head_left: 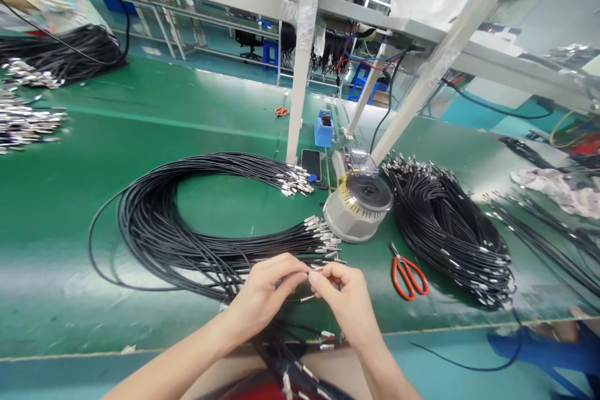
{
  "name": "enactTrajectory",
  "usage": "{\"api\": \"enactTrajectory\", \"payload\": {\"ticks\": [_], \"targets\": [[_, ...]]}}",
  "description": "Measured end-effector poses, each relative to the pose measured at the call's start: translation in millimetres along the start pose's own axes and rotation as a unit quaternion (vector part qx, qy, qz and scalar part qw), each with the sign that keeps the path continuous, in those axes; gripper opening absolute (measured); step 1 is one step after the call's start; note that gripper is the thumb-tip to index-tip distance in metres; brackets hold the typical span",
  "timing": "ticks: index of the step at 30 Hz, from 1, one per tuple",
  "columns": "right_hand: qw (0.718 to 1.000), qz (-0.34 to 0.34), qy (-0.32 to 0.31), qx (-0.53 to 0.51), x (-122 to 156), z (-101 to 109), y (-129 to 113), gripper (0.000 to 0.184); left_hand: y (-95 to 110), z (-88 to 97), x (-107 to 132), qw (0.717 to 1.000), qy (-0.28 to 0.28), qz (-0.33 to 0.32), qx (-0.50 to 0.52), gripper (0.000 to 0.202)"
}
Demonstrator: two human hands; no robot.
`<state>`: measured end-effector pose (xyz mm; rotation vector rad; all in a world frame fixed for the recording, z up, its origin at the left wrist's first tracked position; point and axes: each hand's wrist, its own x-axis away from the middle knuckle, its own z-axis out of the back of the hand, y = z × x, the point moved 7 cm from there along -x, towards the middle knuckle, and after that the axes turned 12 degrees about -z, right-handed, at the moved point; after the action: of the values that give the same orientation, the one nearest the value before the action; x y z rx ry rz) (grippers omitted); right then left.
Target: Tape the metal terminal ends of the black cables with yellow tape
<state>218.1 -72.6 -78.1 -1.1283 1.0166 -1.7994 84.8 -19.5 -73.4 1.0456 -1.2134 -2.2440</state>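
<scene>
the left hand (265,297) and the right hand (344,306) are both closed, held close together above the near edge of the green surface (56,250), their fingertips (300,275) pinching a thin black cable with a small metal terminal (315,269) between them. the terminal sits just in front of the fanned metal-tipped ends of a large loose coil of black cables (187,225), which lies on the surface and runs under and beside the left hand. more of the black cable (285,365) hangs past the near edge below the hands. beyond the coil, toward the middle of the surface, stands a round grey benchtop dispenser (359,212), with a black phone (311,164) just behind it and a small blue tape dispenser (323,128) farther back. red-handled scissors (409,278) lie to the right of the right hand, beside a dense second bundle of black cables (445,231). smaller orange scissors (281,112) lie near the far edge. at the far left corner sits another black bundle (60,53), with a heap of metal-tipped ends (23,125) along the left edge. a crumpled pale cloth (557,190) lies toward the right edge.
</scene>
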Motion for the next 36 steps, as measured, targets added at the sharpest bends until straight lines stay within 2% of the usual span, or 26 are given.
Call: {"api": "enactTrajectory", "payload": {"ticks": [5,11,15,19,24,26,27,29,30,32,34,36], "targets": [[0.997,0.064,0.016,0.035,6,3,-7,0.014,-10,-3.2,6,0.991,0.012,0.113,0.071,0.019],[0.989,0.107,0.072,0.075,10,1,-3,0.017,-12,-8.4,6,0.972,-0.022,0.158,0.170,0.027],[0.991,0.085,0.096,0.026,10,7,7,0.018,-14,-8.0,7,0.973,-0.016,0.163,0.161,0.027],[0.994,0.061,0.084,0.021,10,14,10,0.023,-13,-8.7,7,0.981,-0.017,0.152,0.119,0.024],[0.988,0.100,0.106,0.047,17,16,4,0.017,-9,-10.2,4,0.988,-0.024,0.138,0.069,0.019],[0.987,0.112,0.102,0.053,19,14,2,0.017,-8,-12.7,3,0.988,-0.017,0.137,0.072,0.023],[0.987,0.113,0.098,0.053,20,13,2,0.017,-8,-14.3,2,0.988,-0.012,0.130,0.080,0.018],[0.989,0.104,0.090,0.048,20,12,3,0.018,-5,-15.4,0,0.992,0.004,0.091,0.086,0.009],[0.991,0.095,0.086,0.042,19,11,4,0.019,-3,-14.1,-1,0.996,0.014,0.051,0.069,0.010],[0.995,0.069,0.075,0.018,16,11,8,0.020,8,-10.1,-2,0.997,0.026,-0.070,-0.018,0.011],[0.997,0.037,0.057,-0.019,13,10,15,0.022,22,-10.1,4,0.969,0.012,-0.208,-0.130,0.018],[0.998,0.010,0.038,-0.057,9,7,22,0.023,29,-13.3,12,0.933,-0.023,-0.296,-0.205,0.025]]}}
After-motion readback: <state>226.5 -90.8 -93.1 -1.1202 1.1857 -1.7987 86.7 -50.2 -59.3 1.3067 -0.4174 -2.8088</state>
